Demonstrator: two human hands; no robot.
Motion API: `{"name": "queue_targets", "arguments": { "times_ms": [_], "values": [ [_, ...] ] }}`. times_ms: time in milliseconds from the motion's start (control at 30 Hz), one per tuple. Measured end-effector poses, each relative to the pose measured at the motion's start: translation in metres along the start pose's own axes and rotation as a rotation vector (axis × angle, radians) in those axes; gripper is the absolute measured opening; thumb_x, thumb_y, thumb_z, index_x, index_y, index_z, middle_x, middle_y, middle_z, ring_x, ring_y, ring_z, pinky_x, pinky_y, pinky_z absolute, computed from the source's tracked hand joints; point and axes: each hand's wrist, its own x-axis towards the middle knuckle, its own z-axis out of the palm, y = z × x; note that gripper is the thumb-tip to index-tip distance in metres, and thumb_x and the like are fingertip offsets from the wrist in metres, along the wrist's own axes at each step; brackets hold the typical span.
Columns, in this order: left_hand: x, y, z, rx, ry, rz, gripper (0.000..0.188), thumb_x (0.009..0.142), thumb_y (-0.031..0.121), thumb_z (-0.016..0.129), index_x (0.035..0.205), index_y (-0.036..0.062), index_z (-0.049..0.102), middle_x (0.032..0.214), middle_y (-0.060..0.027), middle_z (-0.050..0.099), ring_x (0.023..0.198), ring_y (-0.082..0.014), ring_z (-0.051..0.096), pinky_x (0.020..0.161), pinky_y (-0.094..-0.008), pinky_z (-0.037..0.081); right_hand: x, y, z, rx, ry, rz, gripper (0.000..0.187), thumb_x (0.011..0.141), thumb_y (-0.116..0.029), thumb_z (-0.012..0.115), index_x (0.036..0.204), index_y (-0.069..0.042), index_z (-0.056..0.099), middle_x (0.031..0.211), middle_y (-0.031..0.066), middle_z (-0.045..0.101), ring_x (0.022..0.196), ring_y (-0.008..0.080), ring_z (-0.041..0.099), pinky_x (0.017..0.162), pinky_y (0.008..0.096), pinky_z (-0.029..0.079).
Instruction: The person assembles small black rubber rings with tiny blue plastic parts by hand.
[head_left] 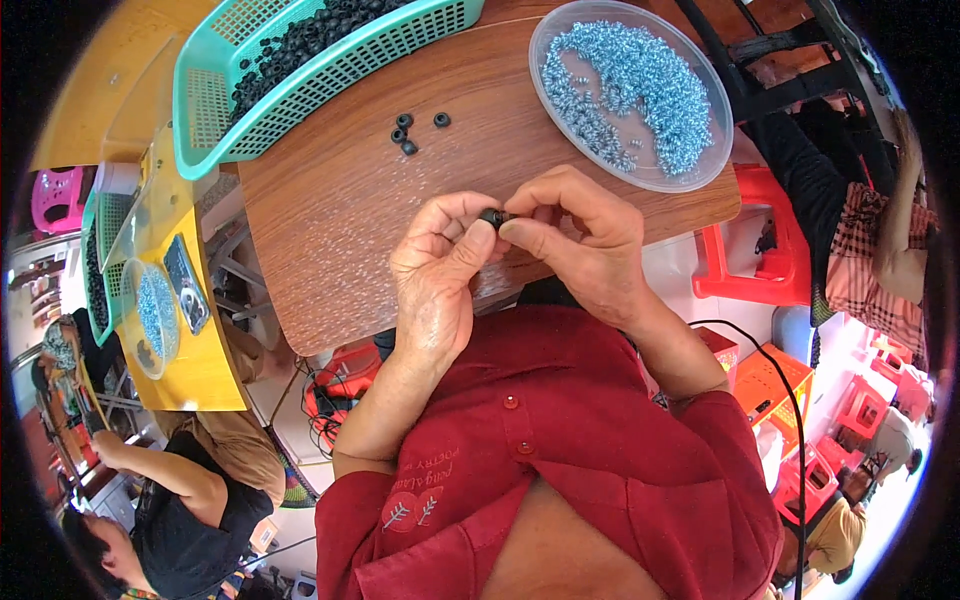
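Over the near part of a brown wood-grain table (330, 230), my two hands meet at a small round black part (490, 216). My left hand (436, 268) pinches it between thumb and fingers. From the other side, my right hand (585, 238) is closed, thumb and forefinger pressed together at the part's edge; whatever lies between those fingertips is too small to make out. Beyond my hands, several black ring-shaped parts (402, 134) lie loose on the table, some with a hole showing.
A teal perforated basket (330, 95) of black parts stands far left. A clear round tub (722, 130) of small shiny blue pieces sits far right. Red stools (760, 260) stand beyond the right edge. At left, a person works beside a yellow table (200, 365); another sits at right.
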Motion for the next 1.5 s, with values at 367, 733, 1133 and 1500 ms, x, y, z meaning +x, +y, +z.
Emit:
{"name": "queue_targets", "arguments": {
  "times_ms": [367,733,1133,1500],
  "values": [
    [-0.002,0.000,-0.003,0.083,-0.003,-0.014,0.022,0.087,0.006,0.063,0.106,-0.0045,0.059,0.092,-0.0083,0.064,0.076,-0.0112,0.060,0.070,-0.0231,0.050,0.001,0.000,-0.001,-0.039,0.019,-0.066,0.011,0.072,0.001,0.067,0.083,-0.001,0.064,0.076,0.0071,0.060,0.071,0.0196,0.056,0.064,0.0301,0.044],
    [-0.006,0.002,-0.004,0.202,-0.048,0.013,0.019,0.090,0.004,0.059,0.106,-0.0052,0.059,0.085,-0.0087,0.065,0.073,-0.0112,0.061,0.067,-0.0223,0.051,0.006,0.010,-0.006,-0.033,-0.072,-0.202,0.015,0.069,0.005,0.066,0.081,-0.003,0.063,0.075,0.0087,0.060,0.073,0.0254,0.057,0.066,0.0326,0.045],
    [-0.007,0.004,-0.004,0.382,-0.106,0.104,0.016,0.087,-0.001,0.061,0.103,-0.0035,0.063,0.084,-0.0057,0.063,0.069,-0.0086,0.057,0.063,-0.0205,0.049,0.020,0.010,-0.023,0.394,-0.276,0.326,0.021,0.069,0.006,0.071,0.089,0.001,0.066,0.077,0.0020,0.061,0.069,0.0064,0.058,0.063,0.0189,0.049],
    [-0.011,0.004,0.001,0.445,-0.104,0.134,0.014,0.085,-0.003,0.063,0.099,-0.0028,0.065,0.081,-0.0046,0.064,0.064,-0.0074,0.055,0.054,-0.0204,0.048,0.021,0.013,-0.026,0.421,-0.417,0.383,0.022,0.066,0.007,0.071,0.088,0.003,0.067,0.075,0.0053,0.064,0.067,0.0106,0.062,0.059,0.0228,0.053]
  ]
}}
